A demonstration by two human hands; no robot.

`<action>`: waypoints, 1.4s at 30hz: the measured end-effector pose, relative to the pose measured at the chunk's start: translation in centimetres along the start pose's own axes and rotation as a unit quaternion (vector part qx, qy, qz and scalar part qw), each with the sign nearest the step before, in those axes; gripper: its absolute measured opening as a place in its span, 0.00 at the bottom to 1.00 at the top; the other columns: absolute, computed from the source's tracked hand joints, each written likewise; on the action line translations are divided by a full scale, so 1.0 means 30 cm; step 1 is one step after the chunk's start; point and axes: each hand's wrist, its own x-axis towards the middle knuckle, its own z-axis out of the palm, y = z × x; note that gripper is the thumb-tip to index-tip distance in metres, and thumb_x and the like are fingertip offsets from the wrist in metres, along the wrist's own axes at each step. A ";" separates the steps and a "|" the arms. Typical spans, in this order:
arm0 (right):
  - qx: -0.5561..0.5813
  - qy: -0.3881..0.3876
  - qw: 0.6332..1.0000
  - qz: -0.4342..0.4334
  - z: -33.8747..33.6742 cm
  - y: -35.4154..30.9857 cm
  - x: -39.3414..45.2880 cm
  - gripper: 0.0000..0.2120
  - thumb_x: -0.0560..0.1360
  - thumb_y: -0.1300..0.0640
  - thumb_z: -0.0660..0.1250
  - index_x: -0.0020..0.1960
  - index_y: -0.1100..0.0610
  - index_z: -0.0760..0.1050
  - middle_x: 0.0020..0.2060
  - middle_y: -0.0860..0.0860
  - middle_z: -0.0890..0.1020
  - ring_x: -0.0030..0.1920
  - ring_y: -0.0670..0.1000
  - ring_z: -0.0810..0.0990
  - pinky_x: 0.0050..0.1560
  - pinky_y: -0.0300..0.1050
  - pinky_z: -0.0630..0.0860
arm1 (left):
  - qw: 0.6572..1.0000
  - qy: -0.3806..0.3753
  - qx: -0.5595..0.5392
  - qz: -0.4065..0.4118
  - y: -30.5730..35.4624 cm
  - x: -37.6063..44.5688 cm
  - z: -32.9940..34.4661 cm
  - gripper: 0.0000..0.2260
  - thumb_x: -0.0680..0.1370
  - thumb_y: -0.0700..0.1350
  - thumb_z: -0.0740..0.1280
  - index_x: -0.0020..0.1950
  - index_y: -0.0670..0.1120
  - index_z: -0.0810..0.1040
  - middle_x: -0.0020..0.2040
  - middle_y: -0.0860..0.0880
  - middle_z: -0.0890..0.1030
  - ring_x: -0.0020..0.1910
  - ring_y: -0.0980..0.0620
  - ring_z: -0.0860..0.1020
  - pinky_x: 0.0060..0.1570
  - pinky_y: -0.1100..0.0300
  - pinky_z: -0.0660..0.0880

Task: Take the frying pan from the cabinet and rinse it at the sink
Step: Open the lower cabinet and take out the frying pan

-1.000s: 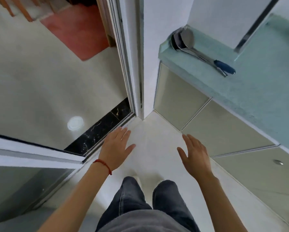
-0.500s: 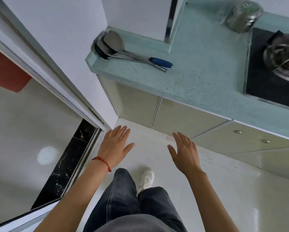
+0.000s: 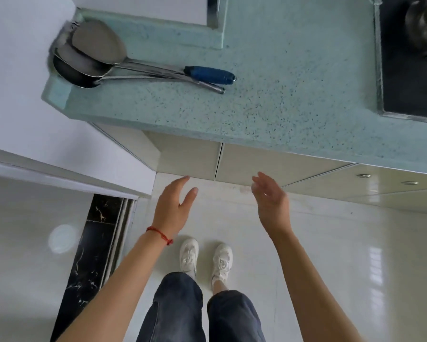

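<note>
Both empty: left hand [image 3: 173, 208] spread loose, right hand [image 3: 271, 201] likewise, palms turned toward each other, grasping nothing. No frying pan anywhere in sight; presumably shut away behind one of the pale cabinet doors [image 3: 264, 164] just ahead of the fingertips, below the counter edge. Likely rigid metal, fairly weighty and lopsided toward the bowl, so best taken by the handle close to the bowl, with the other palm under the rim if stacked or wedged. Probably slick once wet at the sink, so a firm full-fist hold then. Sink itself not visible. Above and beyond the hands, a speckled pale-green counter [image 3: 281, 99], hard and smooth, bearing two metal ladles [image 3: 89, 62] stacked in the far corner past the left hand, one with a blue handle [image 3: 208, 74] lying roughly midway between the hands. Black stove top [image 3: 410, 77] off past the right hand. Round knobs [image 3: 363, 175] on the doors further to the right. Glossy white floor tiles [image 3: 355, 255] underfoot, possibly slippery when splashed; dark marble threshold [image 3: 89, 255] outside the left forearm.
</note>
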 end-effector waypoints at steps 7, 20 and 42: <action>0.428 -0.003 0.891 0.151 0.138 -0.001 0.239 0.10 0.79 0.63 0.55 0.56 0.60 0.73 0.49 0.56 0.81 0.53 0.55 0.80 0.53 0.46 0.76 | 0.913 0.003 -0.369 -0.172 0.057 0.262 0.092 0.08 0.78 0.43 0.60 0.56 0.48 0.74 0.58 0.47 0.78 0.57 0.52 0.75 0.55 0.55 0.72; 0.583 -0.019 0.798 0.155 0.217 -0.012 0.324 0.13 0.76 0.72 0.52 0.42 0.58 0.69 0.43 0.55 0.79 0.42 0.51 0.84 0.55 0.45 0.76 | 0.756 -0.059 -0.630 -0.166 0.104 0.388 0.127 0.17 0.76 0.29 0.55 0.55 0.46 0.75 0.53 0.50 0.80 0.54 0.55 0.78 0.57 0.56 0.74; 0.230 0.183 0.936 0.193 0.120 0.171 -0.086 0.14 0.71 0.61 0.70 0.32 0.61 0.68 0.29 0.54 0.72 0.33 0.51 0.74 0.44 0.44 0.79 | 0.912 0.112 -0.304 -0.252 -0.051 0.006 0.072 0.13 0.70 0.40 0.71 0.28 0.43 0.73 0.19 0.54 0.76 0.24 0.60 0.76 0.37 0.62 0.75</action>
